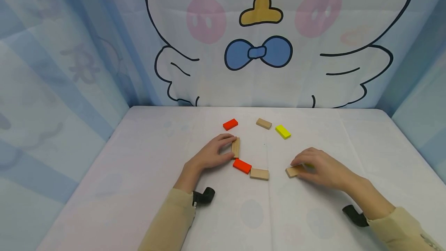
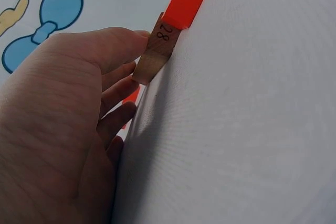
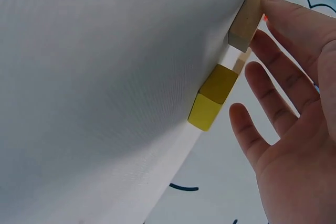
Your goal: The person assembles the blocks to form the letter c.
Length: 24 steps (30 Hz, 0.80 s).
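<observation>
Left hand (image 1: 210, 154) pinches wooden block (image 1: 235, 147) | right hand (image 1: 322, 167) grips wooden block (image 1: 294, 171) | ring of blocks on worktop (image 1: 139, 158) partly laid, gaps left

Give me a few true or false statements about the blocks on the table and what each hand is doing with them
1. The left hand holds a plain wooden block. True.
2. Two orange blocks lie on the table. True: one beyond the left hand, one nearer the person.
3. The right hand holds a blue block. False: it pinches a plain wooden block, with a yellow block under its fingers.
4. The far yellow block touches an orange one. False: it lies apart, nearest a wooden block.
5. The blocks are stacked in a tower. False: they lie spread on the table.
</observation>
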Motion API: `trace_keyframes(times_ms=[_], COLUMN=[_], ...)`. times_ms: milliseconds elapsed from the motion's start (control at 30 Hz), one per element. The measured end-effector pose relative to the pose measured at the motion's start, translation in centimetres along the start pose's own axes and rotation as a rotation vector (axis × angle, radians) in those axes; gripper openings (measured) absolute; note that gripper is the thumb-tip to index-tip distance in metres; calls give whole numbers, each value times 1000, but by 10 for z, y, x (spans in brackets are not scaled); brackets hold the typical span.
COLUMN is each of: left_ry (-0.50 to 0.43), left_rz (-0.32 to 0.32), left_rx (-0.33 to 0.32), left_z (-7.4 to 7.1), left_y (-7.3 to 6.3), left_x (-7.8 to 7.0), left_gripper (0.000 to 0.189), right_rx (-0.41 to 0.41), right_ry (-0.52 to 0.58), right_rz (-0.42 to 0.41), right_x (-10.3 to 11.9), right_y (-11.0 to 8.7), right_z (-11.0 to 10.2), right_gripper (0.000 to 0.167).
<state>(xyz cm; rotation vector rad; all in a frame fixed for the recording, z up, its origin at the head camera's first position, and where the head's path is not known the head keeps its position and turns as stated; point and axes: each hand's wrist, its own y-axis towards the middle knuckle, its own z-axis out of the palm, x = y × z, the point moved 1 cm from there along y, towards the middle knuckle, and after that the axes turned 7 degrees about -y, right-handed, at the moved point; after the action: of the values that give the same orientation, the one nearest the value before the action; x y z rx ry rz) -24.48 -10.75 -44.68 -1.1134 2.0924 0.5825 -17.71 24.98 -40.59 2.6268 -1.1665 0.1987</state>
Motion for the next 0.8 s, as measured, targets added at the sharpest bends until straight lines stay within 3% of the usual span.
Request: trace_keyframes(times_ms=[233, 800], left_ry=[5, 7], left_rz=[2, 19], left_rx=[1, -3], left_z=[0, 0], left_y=[0, 1], left_x=[0, 2], left_gripper=[56, 56], right_rx=[29, 45], right_ry=[18, 39], right_rz=[15, -51], right_x=[1, 12], right_y=[2, 19], right_z=[-1, 7], right_gripper=[25, 24])
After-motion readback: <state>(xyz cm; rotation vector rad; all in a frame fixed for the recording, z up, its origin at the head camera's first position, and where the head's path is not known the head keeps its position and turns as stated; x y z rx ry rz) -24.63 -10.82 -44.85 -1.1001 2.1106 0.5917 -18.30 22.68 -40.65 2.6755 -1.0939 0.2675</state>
